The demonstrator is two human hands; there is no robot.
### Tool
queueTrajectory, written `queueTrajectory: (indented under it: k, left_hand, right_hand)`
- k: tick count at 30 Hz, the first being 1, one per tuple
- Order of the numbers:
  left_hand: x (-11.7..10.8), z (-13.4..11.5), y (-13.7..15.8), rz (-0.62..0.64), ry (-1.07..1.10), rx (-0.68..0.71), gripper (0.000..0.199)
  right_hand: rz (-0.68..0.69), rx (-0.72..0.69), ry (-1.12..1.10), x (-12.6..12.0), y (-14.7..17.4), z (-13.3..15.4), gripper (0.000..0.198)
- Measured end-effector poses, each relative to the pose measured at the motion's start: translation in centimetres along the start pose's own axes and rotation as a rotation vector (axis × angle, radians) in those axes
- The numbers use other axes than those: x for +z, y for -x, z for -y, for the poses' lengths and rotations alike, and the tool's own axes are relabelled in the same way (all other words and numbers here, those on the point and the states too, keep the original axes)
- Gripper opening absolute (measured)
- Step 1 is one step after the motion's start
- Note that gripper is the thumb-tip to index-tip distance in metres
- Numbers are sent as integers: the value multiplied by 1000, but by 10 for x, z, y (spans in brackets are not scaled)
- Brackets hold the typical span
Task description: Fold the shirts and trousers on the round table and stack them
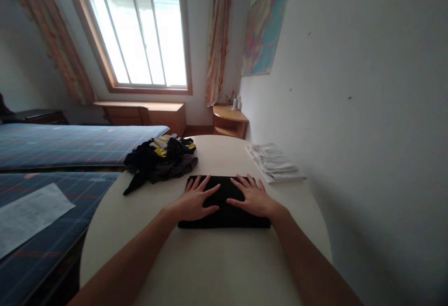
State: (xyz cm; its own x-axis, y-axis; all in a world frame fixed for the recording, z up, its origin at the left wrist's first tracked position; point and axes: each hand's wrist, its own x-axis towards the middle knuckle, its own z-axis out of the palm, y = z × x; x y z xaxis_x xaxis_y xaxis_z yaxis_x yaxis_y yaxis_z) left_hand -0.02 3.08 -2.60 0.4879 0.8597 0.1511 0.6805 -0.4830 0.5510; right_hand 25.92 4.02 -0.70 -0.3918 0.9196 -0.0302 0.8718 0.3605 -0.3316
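Observation:
A black folded garment lies as a flat rectangle on the pale round table. Its exact kind cannot be made out. My left hand rests palm down on the garment's left half, fingers spread. On the right half, my right hand lies flat in the same way, its fingers apart. Bare black cloth shows between the two thumbs. Beyond my left hand sits a crumpled heap of black, grey and yellow clothes. Past my right hand is a stack of folded white cloth.
Blue plaid mattresses border the table on the left, with a printed sheet of paper on the nearer one. A white wall stands close on the right. A wooden desk and a corner shelf are at the back.

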Motion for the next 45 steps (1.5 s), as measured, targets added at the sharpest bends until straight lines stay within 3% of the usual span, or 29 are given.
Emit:
queueTrajectory:
  k: [6,9,11,15,18,20,23,26,29,33,35,39,45]
  left_hand:
    - [-8,-17,5,140,-296,-33,78]
    - [-9,-17,7,154,-334,-23,85]
    - [-12,-13,7,147,-295,-18,77]
    - [-16,8,1,-57,-229,-109,60]
    - [-15,30,-6,-246,-207,-209,57]
    - [-14,44,-9,-293,-170,-246,54]
    - [-12,57,-12,-341,-79,-259,50]
    - [-12,60,-14,-409,88,-245,51]
    - [-14,54,-17,-443,298,-238,54]
    - [-15,33,-17,-379,512,-200,59]
    - [-17,20,-16,-360,595,-159,58]
    - [-21,2,-12,-332,805,-138,60]
    - [-20,-3,-11,-299,1041,-219,61]
  right_hand:
    - [-295,-129,112,0,3,22,62]
    - [-198,-172,118,8,1,28,70]
    - [-99,-153,119,12,0,28,78]
    - [-71,-131,98,9,1,25,80]
    - [-120,-128,51,4,-2,23,64]
    - [-204,-92,24,5,-7,20,54]
    - [-327,-7,62,11,-15,15,49]
    - [-320,42,155,14,-17,14,51]
    - [-301,91,228,7,-10,20,55]
    - [-262,224,264,-13,3,31,69]
    - [-235,187,197,-18,8,34,69]
    - [-140,-19,-83,-19,8,31,54]
    - [-79,-104,-289,-29,11,22,47]
